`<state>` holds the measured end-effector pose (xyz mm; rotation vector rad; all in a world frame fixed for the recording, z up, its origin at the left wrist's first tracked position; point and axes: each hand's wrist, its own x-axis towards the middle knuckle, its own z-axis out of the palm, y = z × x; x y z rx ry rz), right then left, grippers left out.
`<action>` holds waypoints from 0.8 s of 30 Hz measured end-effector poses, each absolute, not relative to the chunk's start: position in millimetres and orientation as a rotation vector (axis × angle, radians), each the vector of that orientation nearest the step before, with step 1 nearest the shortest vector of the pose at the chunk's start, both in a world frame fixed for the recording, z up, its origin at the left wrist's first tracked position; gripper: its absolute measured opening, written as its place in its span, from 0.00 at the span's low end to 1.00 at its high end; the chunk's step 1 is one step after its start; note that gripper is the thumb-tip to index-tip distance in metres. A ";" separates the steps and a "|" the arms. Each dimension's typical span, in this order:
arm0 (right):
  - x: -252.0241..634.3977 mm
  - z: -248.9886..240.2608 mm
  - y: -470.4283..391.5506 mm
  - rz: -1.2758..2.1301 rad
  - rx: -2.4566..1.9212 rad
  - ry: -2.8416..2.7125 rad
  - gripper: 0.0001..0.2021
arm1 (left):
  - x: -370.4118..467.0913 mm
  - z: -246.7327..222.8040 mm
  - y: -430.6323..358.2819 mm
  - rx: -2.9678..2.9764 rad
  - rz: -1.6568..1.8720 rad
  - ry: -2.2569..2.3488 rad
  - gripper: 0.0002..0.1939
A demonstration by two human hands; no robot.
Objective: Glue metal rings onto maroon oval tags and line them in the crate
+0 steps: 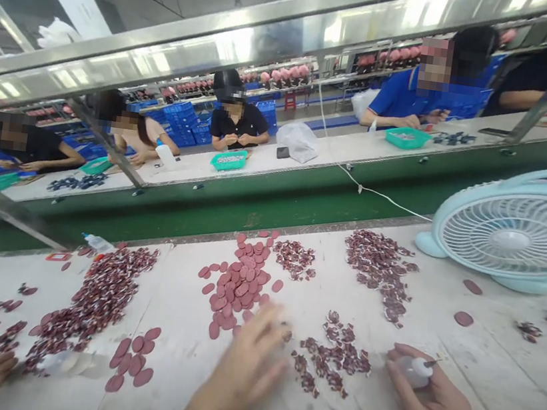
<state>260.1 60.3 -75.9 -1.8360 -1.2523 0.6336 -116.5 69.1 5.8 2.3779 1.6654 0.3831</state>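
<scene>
White glue bottle (417, 370) sits mostly hidden in right hand (433, 404).

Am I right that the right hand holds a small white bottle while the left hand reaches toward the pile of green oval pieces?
Not quite: the head view shows the oval pieces are dark red, not green. The right hand does hold the small white bottle, and the left hand reaches toward that pile.

LEFT: left hand (245, 363) flat on table (484, 367), fingers (271, 319) at dark red oval pieces (237, 284) | RIGHT: right hand (434, 401) grips small white bottle (415, 372) | NEAR: patterned pieces (333, 361) between hands | REAR: blue fan (515, 227)
</scene>
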 end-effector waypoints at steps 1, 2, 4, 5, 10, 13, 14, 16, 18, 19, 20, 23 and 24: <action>259.8 -76.8 59.7 0.637 -1.829 -1.249 0.22 | -107.1 -6.2 73.9 2.383 0.359 1.617 0.29; 259.3 -77.0 58.9 0.643 -1.821 -1.241 0.22 | -103.2 -15.1 76.9 2.378 0.341 1.598 0.33; 258.4 -76.7 57.4 0.653 -1.817 -1.233 0.22 | -106.3 -24.9 76.8 2.370 0.300 1.552 0.37; 258.1 -76.4 56.7 0.653 -1.816 -1.234 0.22 | -110.1 -27.6 73.6 2.360 0.282 1.531 0.39; 257.8 -75.2 56.2 0.631 -1.803 -1.249 0.21 | -118.4 -45.9 44.3 2.292 0.257 1.446 0.44; 257.2 -73.0 57.5 0.624 -1.813 -1.243 0.21 | -125.0 -58.6 31.2 2.295 0.256 1.430 0.45; 256.7 -72.0 57.9 0.618 -1.817 -1.244 0.21 | -130.1 -60.2 28.8 2.295 0.290 1.457 0.44; 255.7 -69.7 58.0 0.607 -1.817 -1.245 0.20 | -143.9 -58.1 26.6 2.262 0.408 1.577 0.41; 254.8 -68.0 57.5 0.611 -1.810 -1.238 0.20 | -158.5 -51.1 26.7 2.182 0.522 1.701 0.34; 254.5 -67.7 57.2 0.619 -1.806 -1.237 0.20 | -164.6 -47.2 27.3 2.135 0.553 1.727 0.30; 254.5 -68.0 56.9 0.618 -1.804 -1.232 0.20 | -169.4 -43.6 28.1 2.092 0.569 1.734 0.25; 255.5 -71.5 56.7 0.596 -1.807 -1.246 0.21 | -176.1 -39.0 31.9 2.009 0.595 1.700 0.15; 256.1 -73.0 56.8 0.584 -1.810 -1.256 0.22 | -176.6 -39.4 33.6 1.991 0.605 1.697 0.13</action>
